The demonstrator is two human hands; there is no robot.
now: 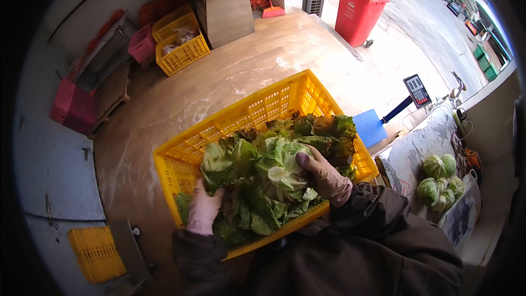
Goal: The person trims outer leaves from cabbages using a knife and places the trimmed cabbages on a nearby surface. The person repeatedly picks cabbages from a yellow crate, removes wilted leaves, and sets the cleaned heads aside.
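Observation:
A large yellow plastic crate [242,105] stands before me, filled with loose green and brownish lettuce leaves [257,209]. My right hand [328,176], in a pale glove with a stained thumb, grips the right side of a light green leafy head [281,164] on top of the pile. At the crate's left part, my left hand [204,207], gloved too, reaches in against a leafy green clump [218,160]; its fingertips are partly hidden by the leaves, and whether it grips them is unclear. Dark sleeves cover both forearms.
A platform scale [370,127] with a keypad display stands right of the crate. Several round cabbages [428,192] lie on a worn table [411,152] at the right. Yellow crates [183,55] and pink crates [74,105] stand along the left and back. Outside is a red wheeled bin [357,14].

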